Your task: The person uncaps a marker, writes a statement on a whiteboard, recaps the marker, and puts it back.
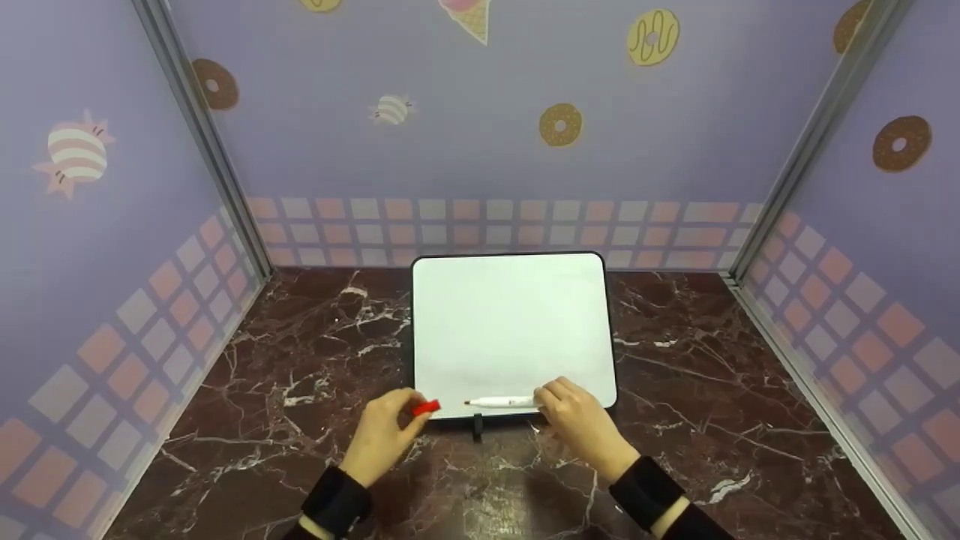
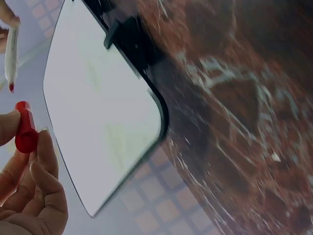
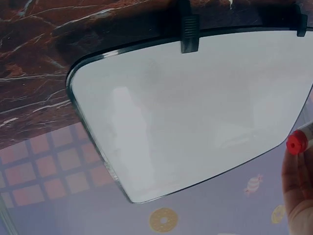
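Note:
My left hand [image 1: 379, 431] pinches a red marker cap [image 1: 426, 407] between thumb and fingers, near the whiteboard's lower left corner. A white marker [image 1: 501, 402] lies level in the grip of my right hand [image 1: 581, 424], its bare reddish tip toward the cap. Between cap and tip is a small gap, seen also in the left wrist view, where the cap [image 2: 26, 127] stands just below the marker tip [image 2: 11, 88]. The right wrist view shows the marker's red rear end [image 3: 297, 142] at the fingertips. Behind both hands stands a blank, black-framed whiteboard [image 1: 514, 330].
The whiteboard leans back on a black stand, whose front hook [image 1: 478, 427] grips its lower edge. Under it is a dark red marbled tabletop [image 1: 315, 360]. Purple panels [image 1: 465, 165] with sweets and tile patterns enclose the back and both sides, joined by grey metal posts [image 1: 817, 142].

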